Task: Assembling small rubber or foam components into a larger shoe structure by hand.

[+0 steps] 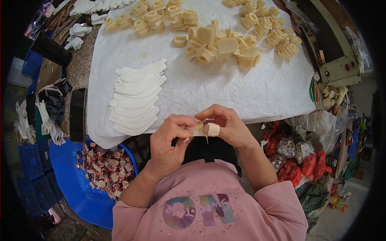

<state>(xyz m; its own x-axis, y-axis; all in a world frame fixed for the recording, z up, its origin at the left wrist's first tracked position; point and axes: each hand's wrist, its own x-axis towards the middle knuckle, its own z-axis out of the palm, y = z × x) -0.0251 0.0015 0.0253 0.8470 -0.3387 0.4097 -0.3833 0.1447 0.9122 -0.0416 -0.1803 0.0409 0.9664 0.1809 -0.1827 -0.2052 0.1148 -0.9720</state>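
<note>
Pinching 1 small cream piece (200,129) between them, left hand (171,140) and right hand (229,124) meet fingertip to fingertip.

White cloth (241,88) spread over table; stack of flat white cut pieces (134,102) at left; heaps of cream plastic parts (219,44) along far edge; blue tub (66,168) of small coppery pieces (106,166) below left; red bags (295,168) at right

Both hands (173,138) (227,124) together, fingers pinched.
</note>
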